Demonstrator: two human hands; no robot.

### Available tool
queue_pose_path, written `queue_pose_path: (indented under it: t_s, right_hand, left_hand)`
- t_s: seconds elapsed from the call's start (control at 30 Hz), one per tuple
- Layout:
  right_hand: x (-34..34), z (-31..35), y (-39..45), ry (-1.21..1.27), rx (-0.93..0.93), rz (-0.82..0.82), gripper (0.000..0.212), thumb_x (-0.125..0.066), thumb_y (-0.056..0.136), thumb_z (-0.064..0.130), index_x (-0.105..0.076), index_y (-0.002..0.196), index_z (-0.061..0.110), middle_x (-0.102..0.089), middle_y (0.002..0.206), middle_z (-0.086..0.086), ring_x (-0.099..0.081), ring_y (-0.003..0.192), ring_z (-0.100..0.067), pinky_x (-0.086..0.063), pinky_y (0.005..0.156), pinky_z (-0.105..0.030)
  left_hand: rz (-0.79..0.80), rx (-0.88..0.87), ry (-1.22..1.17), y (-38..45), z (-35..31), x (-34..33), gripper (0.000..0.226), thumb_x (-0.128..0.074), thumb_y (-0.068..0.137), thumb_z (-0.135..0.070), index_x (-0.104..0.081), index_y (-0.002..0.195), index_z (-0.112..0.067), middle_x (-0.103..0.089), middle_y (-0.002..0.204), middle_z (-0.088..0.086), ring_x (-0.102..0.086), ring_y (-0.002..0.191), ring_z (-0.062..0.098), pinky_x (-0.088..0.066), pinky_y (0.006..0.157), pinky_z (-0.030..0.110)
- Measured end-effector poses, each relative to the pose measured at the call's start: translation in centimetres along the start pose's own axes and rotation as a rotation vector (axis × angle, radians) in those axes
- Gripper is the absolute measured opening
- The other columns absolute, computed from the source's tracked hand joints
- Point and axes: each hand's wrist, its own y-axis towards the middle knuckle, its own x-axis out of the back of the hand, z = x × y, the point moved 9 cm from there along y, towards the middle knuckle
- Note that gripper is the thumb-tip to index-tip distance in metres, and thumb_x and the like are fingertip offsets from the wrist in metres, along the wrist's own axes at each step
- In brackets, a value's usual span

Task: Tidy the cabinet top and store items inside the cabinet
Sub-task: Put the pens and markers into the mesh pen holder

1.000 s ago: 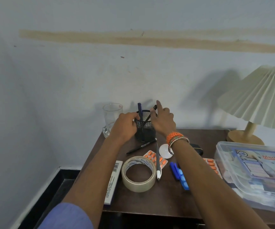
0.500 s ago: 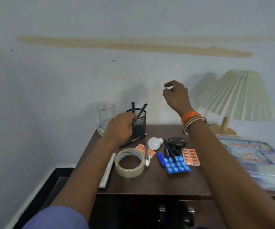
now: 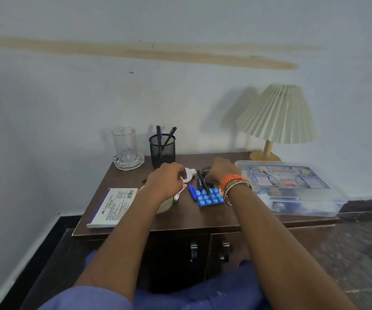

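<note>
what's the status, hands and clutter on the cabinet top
Left hand and right hand both down in the loose clutter, grips hidden. Pen holder upright at back, two pens in. Blue pill pack still out, cabinet doors shut.

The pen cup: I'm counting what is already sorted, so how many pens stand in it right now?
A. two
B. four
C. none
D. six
A: two dark pens stick up out of the black mesh pen cup at the back of the cabinet top, one upright and one leaning right.
</note>
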Motion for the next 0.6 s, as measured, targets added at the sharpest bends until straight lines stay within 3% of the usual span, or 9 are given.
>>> queue_pose_path:
  t_s: [0.4,0.6]
  right_hand:
    - [-1.5,-0.4,-0.5,-0.102,0.032,0.090,0.058,-0.071,0.079,0.036,-0.049,0.126,0.010,-0.057,0.127,-0.010,-0.057,0.113,-0.029,-0.046,0.086,-0.033]
    - [-1.4,-0.2,-0.8,-0.045,0.034,0.093,0.056,-0.071,0.080,0.034,-0.050,0.124,0.009,-0.057,0.126,-0.011,-0.057,0.112,-0.028,-0.047,0.085,-0.034]
  left_hand:
    - [0.035,-0.069,-0.053,0.0,-1.3,-0.8,0.031,-0.048,0.085,-0.005,-0.068,0.105,-0.018,-0.064,0.115,0.008,-0.059,0.104,0.024,-0.049,0.092,0.042]
    - [0.021,-0.090,-0.059,-0.1,-1.4,-0.5,0.032,-0.048,0.084,-0.003,-0.068,0.104,-0.016,-0.063,0.116,0.008,-0.059,0.104,0.024,-0.049,0.090,0.038]
